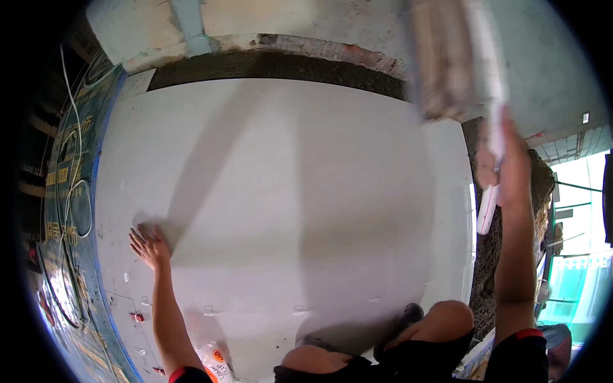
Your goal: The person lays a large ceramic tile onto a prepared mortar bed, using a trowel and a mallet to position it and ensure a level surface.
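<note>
My right hand (507, 159) is raised at the right, its fingers wrapped round the white handle of a hand brush (447, 64). The brush is smeared by motion; its broad brownish bristle side faces left, above the far right corner of a large pale floor tile (306, 179). My left hand (151, 247) lies flat with spread fingers on the left part of this pale surface. Beneath my left forearm, near the lower edge, is a clear plastic bag (217, 362) with white and orange print. My bent knees show at the bottom.
Small clear tile clips (299, 310) stand along the near joint, with a red wedge (137, 316) at the left. Dark mortar (274, 65) borders the far edge below a rough wall. Cables (80, 185) lie on green sheeting at the left.
</note>
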Demonstrator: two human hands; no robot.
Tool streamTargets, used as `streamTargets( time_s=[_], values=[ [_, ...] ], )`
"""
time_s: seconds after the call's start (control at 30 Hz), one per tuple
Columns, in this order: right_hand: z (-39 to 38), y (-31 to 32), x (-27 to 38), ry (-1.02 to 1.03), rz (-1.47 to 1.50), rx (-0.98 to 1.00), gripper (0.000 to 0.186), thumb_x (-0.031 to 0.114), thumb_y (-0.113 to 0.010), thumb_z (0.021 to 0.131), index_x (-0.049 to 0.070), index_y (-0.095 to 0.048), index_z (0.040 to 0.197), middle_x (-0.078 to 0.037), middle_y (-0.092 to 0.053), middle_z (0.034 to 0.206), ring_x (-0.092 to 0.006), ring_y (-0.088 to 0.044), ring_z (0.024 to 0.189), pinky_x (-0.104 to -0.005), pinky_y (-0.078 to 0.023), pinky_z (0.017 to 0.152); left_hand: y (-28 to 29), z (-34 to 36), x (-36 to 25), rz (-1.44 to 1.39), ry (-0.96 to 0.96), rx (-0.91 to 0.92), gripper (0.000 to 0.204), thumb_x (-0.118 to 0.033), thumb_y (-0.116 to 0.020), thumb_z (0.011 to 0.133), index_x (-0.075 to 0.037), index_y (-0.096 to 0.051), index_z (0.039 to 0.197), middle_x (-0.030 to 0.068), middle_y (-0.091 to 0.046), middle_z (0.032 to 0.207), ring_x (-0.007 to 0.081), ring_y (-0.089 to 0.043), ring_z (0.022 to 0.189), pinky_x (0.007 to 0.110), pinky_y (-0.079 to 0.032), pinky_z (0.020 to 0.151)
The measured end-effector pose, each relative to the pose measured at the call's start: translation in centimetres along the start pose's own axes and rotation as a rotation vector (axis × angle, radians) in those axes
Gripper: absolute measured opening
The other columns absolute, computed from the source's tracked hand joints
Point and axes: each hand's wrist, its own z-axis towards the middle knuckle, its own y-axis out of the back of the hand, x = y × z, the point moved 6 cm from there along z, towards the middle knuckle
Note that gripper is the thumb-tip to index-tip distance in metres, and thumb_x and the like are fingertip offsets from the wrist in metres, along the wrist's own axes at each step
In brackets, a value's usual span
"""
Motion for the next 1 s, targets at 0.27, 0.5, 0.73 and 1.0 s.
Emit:
streamTargets(
  time_s=[0.27, 0.5, 0.73, 1.0],
  values=[
    [3.8, 6.4, -33.6, -0.191, -0.540, 0.035, 0.079, 0.057, -0.041, 0.092, 0.005, -0.021, 0.147, -0.030, -0.029, 0.144, -0.0366, -0.025, 0.138, -0.0418, -0.022, 0.111, 13.7, -17.5, -30.3, -0.447, -0.570, 0.451, 0.087, -0.046, -0.049, 0.089, 0.008, -0.010, 0.145, 0.0257, -0.007, 0.153, 0.0357, -0.004, 0.143, 0.044, -0.005, 0.116],
    [10.7, 9.0, -18.3, -0.502, -0.142, 0.353, 0.052, 0.060, -0.052, 0.087, 0.008, -0.048, 0.085, 0.001, -0.044, 0.057, -0.0082, -0.037, 0.038, -0.0266, -0.034, 0.035, 18.1, -25.2, -37.5, -0.390, -0.494, 0.494, 0.083, -0.042, -0.045, 0.092, 0.008, -0.007, 0.144, 0.0274, -0.003, 0.152, 0.0393, -0.002, 0.142, 0.047, -0.004, 0.115],
    [13.3, 20.9, -9.4, -0.020, 0.156, -0.121, 0.050, 0.062, -0.045, 0.090, 0.013, -0.051, 0.086, 0.002, -0.043, 0.057, -0.0063, -0.040, 0.043, -0.0224, -0.034, 0.038, 17.1, -22.4, -39.1, -0.445, -0.471, 0.318, 0.081, -0.039, -0.049, 0.089, 0.009, -0.012, 0.143, 0.0261, -0.006, 0.152, 0.0387, -0.005, 0.142, 0.047, -0.007, 0.116],
    [16.6, 10.4, -27.0, -0.588, -0.170, 0.426, 0.064, 0.062, -0.034, 0.093, 0.001, -0.054, 0.090, -0.004, -0.046, 0.056, -0.0115, -0.038, 0.037, -0.0299, -0.035, 0.038, 18.7, -24.4, -42.9, -0.450, -0.479, 0.199, 0.075, -0.029, -0.052, 0.085, 0.006, -0.021, 0.143, 0.0238, -0.016, 0.151, 0.0355, -0.014, 0.142, 0.044, -0.013, 0.115]
  ],
)
